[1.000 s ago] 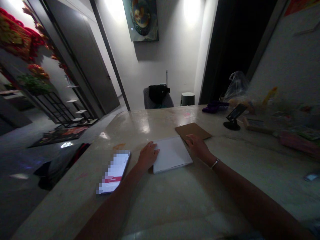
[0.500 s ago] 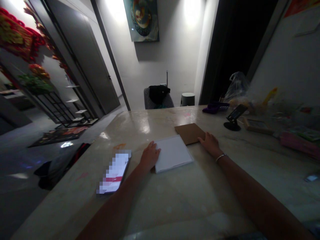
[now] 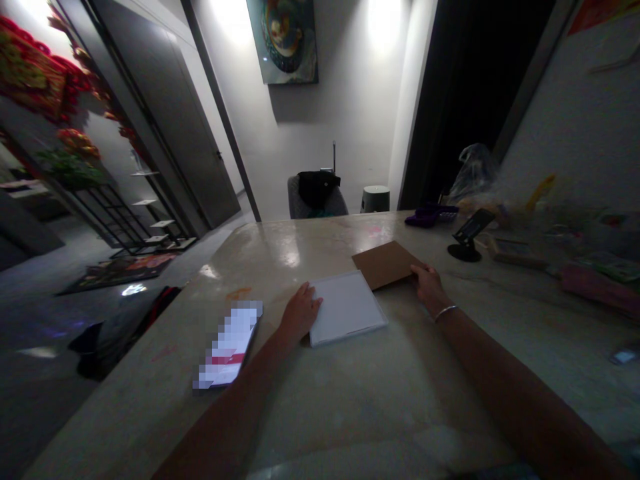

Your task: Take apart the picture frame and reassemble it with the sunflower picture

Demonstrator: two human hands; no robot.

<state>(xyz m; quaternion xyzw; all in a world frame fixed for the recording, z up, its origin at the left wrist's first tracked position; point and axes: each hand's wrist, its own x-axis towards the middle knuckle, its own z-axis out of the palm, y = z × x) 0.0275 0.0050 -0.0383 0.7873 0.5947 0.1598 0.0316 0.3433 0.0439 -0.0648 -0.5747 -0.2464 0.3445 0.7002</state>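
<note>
A flat white square packet [image 3: 347, 308] lies on the pale table, and my left hand [image 3: 301, 311] rests on its left edge with the fingers lying on it. Behind it and to the right is a brown cardboard square [image 3: 387, 264]. My right hand [image 3: 428, 284] pinches the right corner of this cardboard between thumb and fingers, and that side looks slightly raised. The cardboard's near left corner meets the far right edge of the white packet. A bracelet sits on my right wrist.
A phone [image 3: 233, 343] with a lit, blurred screen lies left of my left hand. At the right are a black phone stand [image 3: 467, 241], a small framed box [image 3: 515, 251], a purple item [image 3: 430, 215] and plastic bags [image 3: 475, 177]. A chair [image 3: 317, 193] stands beyond the table [image 3: 310, 407].
My right hand has closed on the cardboard's right corner and moved slightly right. That side of the cardboard has lifted a little. My left hand and the white packet have hardly moved.
</note>
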